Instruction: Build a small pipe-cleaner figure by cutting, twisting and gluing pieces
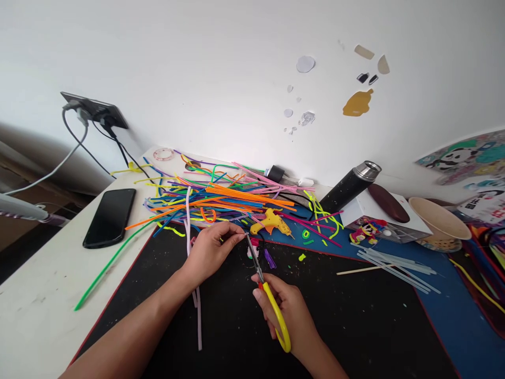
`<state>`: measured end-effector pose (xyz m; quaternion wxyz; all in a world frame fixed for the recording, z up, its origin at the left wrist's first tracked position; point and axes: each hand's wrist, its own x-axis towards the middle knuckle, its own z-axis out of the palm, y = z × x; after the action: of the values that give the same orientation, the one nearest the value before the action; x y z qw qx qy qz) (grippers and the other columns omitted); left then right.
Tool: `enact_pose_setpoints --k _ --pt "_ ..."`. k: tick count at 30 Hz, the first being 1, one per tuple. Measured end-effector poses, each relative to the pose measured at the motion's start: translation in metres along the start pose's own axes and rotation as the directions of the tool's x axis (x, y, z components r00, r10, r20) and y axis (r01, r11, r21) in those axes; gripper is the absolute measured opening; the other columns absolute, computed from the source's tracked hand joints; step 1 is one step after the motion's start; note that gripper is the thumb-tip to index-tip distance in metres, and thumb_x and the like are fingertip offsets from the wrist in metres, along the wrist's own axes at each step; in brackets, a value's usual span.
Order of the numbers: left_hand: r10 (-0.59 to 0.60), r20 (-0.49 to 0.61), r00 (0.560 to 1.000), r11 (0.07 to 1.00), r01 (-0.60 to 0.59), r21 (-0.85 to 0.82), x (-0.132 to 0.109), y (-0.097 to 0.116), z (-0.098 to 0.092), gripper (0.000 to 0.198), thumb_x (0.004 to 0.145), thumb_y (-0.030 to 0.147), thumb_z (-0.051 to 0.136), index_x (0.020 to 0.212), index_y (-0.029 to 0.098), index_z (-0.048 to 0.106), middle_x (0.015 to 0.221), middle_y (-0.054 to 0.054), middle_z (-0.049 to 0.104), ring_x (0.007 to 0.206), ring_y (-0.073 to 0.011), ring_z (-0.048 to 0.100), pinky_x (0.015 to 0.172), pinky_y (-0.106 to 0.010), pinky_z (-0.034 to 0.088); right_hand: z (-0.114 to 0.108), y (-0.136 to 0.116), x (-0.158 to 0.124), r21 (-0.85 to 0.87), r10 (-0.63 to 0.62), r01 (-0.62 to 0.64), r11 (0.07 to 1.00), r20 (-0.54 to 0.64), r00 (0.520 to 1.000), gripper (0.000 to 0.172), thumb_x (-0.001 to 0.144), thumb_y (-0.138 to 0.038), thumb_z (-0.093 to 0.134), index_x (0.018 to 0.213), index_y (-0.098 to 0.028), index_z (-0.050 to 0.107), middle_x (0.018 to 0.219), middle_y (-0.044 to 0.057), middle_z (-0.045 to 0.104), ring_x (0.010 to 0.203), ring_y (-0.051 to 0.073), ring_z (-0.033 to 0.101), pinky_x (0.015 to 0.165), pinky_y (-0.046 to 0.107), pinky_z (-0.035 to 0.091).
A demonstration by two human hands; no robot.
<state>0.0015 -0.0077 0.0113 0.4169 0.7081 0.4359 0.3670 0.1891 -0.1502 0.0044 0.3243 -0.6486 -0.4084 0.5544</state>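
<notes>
My right hand [286,302] grips a pair of scissors [278,318] with yellow handles and a bit of red near the pivot. Their metal blades point up and away, the tips touching or almost touching the fingertips of my left hand [216,245]. That hand is closed in a pinch; what it holds is too small to make out. A pale lavender pipe cleaner [199,321] runs beneath my left wrist onto the black mat [355,326]. Just beyond the blades lie a yellow hot glue gun [272,223] and a short purple piece [270,259]. A small pink-and-white item is partly hidden behind the scissors.
A heap of coloured pipe cleaners [236,195] spreads along the wall. On the left lies a black phone [109,218]. A black flask [347,189], a white box [355,215], a bowl [440,221] and several translucent glue sticks [398,266] are on the right.
</notes>
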Motion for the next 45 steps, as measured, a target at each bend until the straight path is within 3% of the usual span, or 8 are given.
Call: enact_pose_setpoints --k 13,18,22,30,33,36,45 --pt "-0.023 -0.029 0.999 1.000 0.022 -0.017 0.000 0.000 0.000 0.018 0.093 0.039 0.070 0.088 0.024 0.076 0.084 -0.002 0.081 0.073 -0.0203 0.072 0.074 -0.030 0.057 -0.001 0.007 0.001 0.119 -0.008 0.003 0.993 0.042 0.999 0.069 0.083 -0.074 0.079 0.122 -0.018 0.074 0.065 -0.005 0.060 0.035 0.006 0.045 0.033 0.017 0.033" --pt "-0.018 -0.030 0.999 0.999 0.017 -0.036 0.000 -0.002 0.001 0.019 0.093 0.040 0.071 0.087 0.023 0.076 0.083 -0.002 0.080 0.073 -0.0202 0.071 0.074 -0.030 0.056 -0.003 0.009 -0.001 0.189 -0.080 0.050 0.981 0.155 0.985 0.073 0.086 -0.076 0.075 0.130 -0.018 0.068 0.081 0.002 0.073 0.042 0.009 0.058 0.038 0.018 0.040" --pt "-0.009 -0.019 1.000 0.999 0.008 -0.053 0.000 -0.002 0.001 0.020 0.094 0.040 0.070 0.087 0.023 0.076 0.080 -0.002 0.078 0.070 -0.0190 0.069 0.070 -0.029 0.055 -0.004 0.006 -0.004 0.214 -0.085 0.037 0.976 0.218 0.972 0.081 0.083 -0.079 0.077 0.135 -0.019 0.065 0.092 0.008 0.077 0.061 0.018 0.073 0.048 0.022 0.047" --pt "0.003 -0.025 1.000 0.998 -0.004 -0.062 -0.001 0.000 0.001 0.017 0.094 0.038 0.071 0.088 0.023 0.077 0.080 -0.001 0.077 0.070 -0.0180 0.068 0.071 -0.028 0.054 -0.010 -0.003 -0.013 0.260 -0.060 -0.021 0.965 0.299 0.952 0.093 0.072 -0.082 0.085 0.140 -0.022 0.063 0.113 0.014 0.078 0.097 0.028 0.079 0.084 0.038 0.059" --pt "0.010 -0.038 0.999 0.998 -0.012 -0.064 -0.001 -0.001 0.000 0.016 0.094 0.037 0.071 0.089 0.023 0.076 0.082 -0.001 0.077 0.070 -0.0177 0.068 0.072 -0.028 0.055 -0.007 -0.003 -0.013 0.209 -0.051 -0.008 0.978 0.275 0.960 0.090 0.078 -0.084 0.077 0.139 -0.019 0.063 0.107 0.013 0.078 0.080 0.023 0.079 0.069 0.031 0.058" --pt "0.011 -0.055 0.998 0.997 -0.014 -0.072 -0.001 -0.001 0.000 0.016 0.094 0.037 0.071 0.089 0.023 0.076 0.082 -0.001 0.078 0.070 -0.0174 0.069 0.073 -0.028 0.055 -0.002 -0.001 -0.010 0.140 -0.030 0.000 0.990 0.213 0.976 0.086 0.084 -0.086 0.068 0.133 -0.016 0.065 0.092 0.010 0.077 0.052 0.014 0.068 0.048 0.023 0.047" --pt "0.039 -0.037 0.999 0.997 -0.041 -0.063 -0.002 -0.001 -0.001 0.016 0.096 0.034 0.070 0.090 0.021 0.076 0.085 -0.001 0.079 0.071 -0.0161 0.068 0.069 -0.026 0.053 -0.002 0.003 -0.005 0.056 -0.079 0.074 0.996 0.091 0.993 0.073 0.090 -0.082 0.063 0.120 -0.016 0.070 0.067 -0.001 0.065 0.036 0.010 0.053 0.037 0.021 0.038"
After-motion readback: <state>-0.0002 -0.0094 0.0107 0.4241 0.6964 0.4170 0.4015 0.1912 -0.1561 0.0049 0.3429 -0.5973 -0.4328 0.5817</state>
